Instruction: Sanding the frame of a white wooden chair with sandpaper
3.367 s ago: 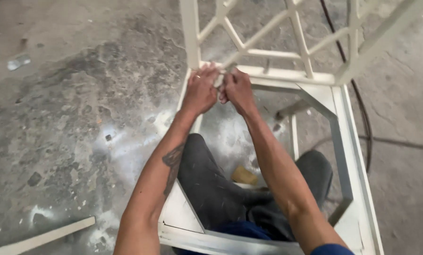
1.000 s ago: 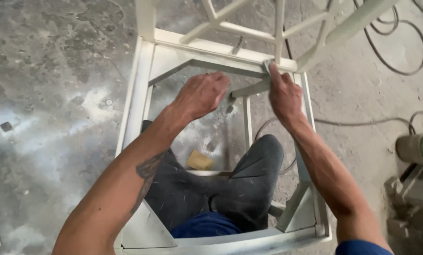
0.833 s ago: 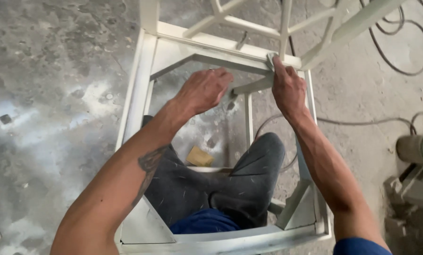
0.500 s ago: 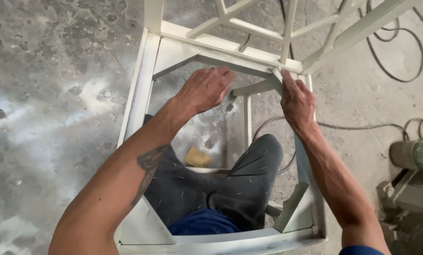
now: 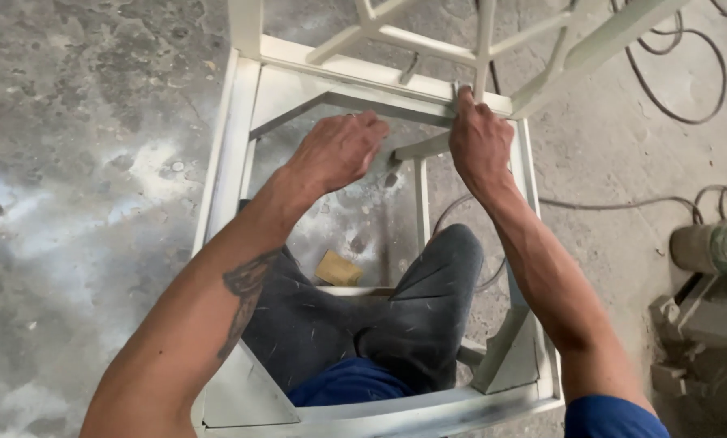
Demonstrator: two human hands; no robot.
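Observation:
A white-painted chair frame (image 5: 232,142) stands on the concrete floor, its open seat frame around my knees in dark trousers. My right hand (image 5: 479,142) presses a small grey piece of sandpaper (image 5: 459,88) against the back seat rail, at the foot of a slat of the lattice backrest (image 5: 483,32). My left hand (image 5: 337,150) hovers over the seat opening with fingers curled loosely, holding nothing that I can see, close to the back rail.
A tan sanding block (image 5: 337,269) lies on the dusty floor between my legs. Black cables (image 5: 672,97) loop across the floor at the right. A grey machine (image 5: 708,251) sits at the right edge. White sanding dust covers the floor at the left.
My right hand has slid with the sandpaper along the back rail's right corner, down toward the corner brace and back up to the slat's foot. The left hand has barely shifted.

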